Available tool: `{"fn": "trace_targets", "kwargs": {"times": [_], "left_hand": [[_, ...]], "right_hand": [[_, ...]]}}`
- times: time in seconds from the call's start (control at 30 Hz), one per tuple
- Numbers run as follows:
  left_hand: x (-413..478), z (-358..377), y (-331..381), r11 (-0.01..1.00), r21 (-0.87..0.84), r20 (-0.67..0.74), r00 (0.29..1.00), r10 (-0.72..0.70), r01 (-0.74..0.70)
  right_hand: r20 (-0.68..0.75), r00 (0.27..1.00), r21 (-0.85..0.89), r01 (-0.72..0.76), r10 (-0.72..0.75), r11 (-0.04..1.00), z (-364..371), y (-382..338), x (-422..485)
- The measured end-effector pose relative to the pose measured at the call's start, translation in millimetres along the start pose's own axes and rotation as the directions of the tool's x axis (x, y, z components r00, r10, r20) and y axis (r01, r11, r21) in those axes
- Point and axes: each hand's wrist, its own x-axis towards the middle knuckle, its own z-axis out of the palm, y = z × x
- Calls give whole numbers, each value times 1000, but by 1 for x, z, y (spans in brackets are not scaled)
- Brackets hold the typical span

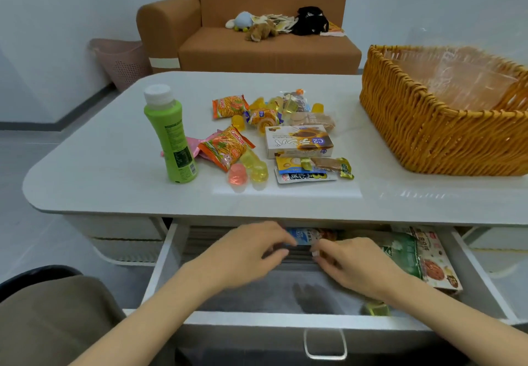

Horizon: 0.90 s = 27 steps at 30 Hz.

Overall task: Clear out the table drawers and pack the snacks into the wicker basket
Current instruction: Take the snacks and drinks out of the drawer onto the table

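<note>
The table drawer (285, 318) stands pulled open below the tabletop. Both hands reach into it. My left hand (243, 254) and my right hand (354, 265) have curled fingers at a small blue and white snack packet (303, 235) near the drawer's back; the exact hold is blurred. A green bag (403, 251) and a red-printed bag (434, 262) lie at the drawer's right, a small yellow-green sweet (375, 308) at its front. The wicker basket (423, 125) with a clear plastic liner sits on the table's right. Several snacks lie mid-table around a biscuit box (298, 141).
A green bottle (171, 137) with a white cap stands upright on the table's left. The white table (100, 188) has rounded corners. Beyond it stands a brown sofa (268, 48) with soft toys and a pink bin (120, 62). My knee (51, 322) is lower left.
</note>
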Motion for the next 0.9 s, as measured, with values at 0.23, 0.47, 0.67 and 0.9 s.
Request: {"fn": "trace_targets", "kwargs": {"times": [0.23,0.47,0.67,0.9], "left_hand": [[22,66,-25,990,87,217,968,-127,111],[39,82,-25,986,54,186,968,-167,159],[34,76,-22,972,-110,183,965,-187,209],[16,35,7,887,-421,38,981,-191,189]], "right_hand": [[308,910,-327,-172,277,929,36,27,1],[232,877,-410,-303,420,860,33,43,-11],[272,929,-220,-192,249,956,29,32,-21],[103,987,70,-132,124,989,6,3,-19]]}}
